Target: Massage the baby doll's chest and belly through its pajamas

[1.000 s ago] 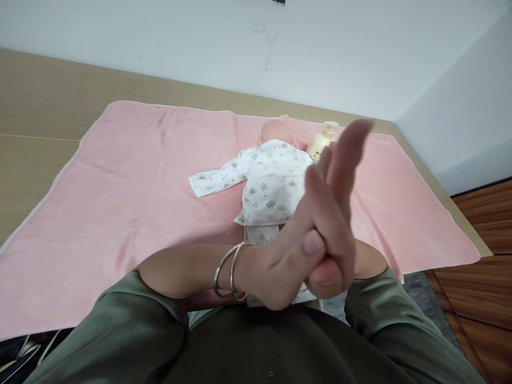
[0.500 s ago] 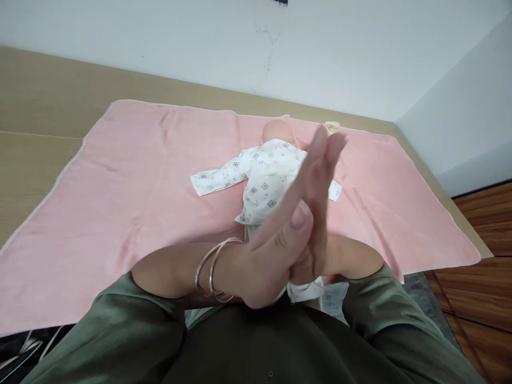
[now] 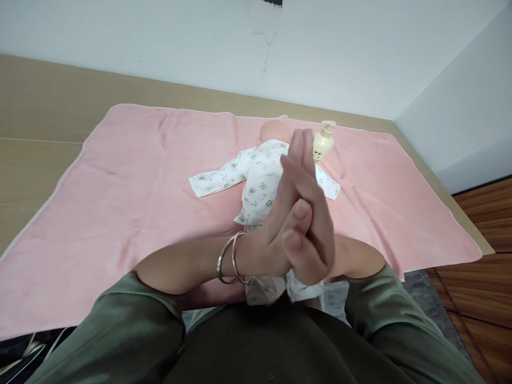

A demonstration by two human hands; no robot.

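Note:
My left hand (image 3: 280,226) and my right hand (image 3: 321,229) are pressed palm to palm above the body of a baby doll (image 3: 276,132). Their fingers stretch out and point away from me, and both thumbs lie on the near side. Nothing shows between the palms. Two silver bangles (image 3: 226,258) hang on my left wrist. The doll lies on a pink blanket (image 3: 152,176) in a white patterned shirt (image 3: 260,186), its sleeves spread wide. My hands hide part of its chest and the lower body.
A cream pump bottle (image 3: 323,143) stands on the blanket, right of the doll's head. Beneath the blanket is a light wooden tabletop (image 3: 40,101), with a white wall (image 3: 180,42) behind. Wooden panels (image 3: 484,277) are at the right.
My hands have rubbed against each other, the left sliding forward against the right. They have moved slightly left, so the pump bottle now shows almost fully. The doll has stayed in place.

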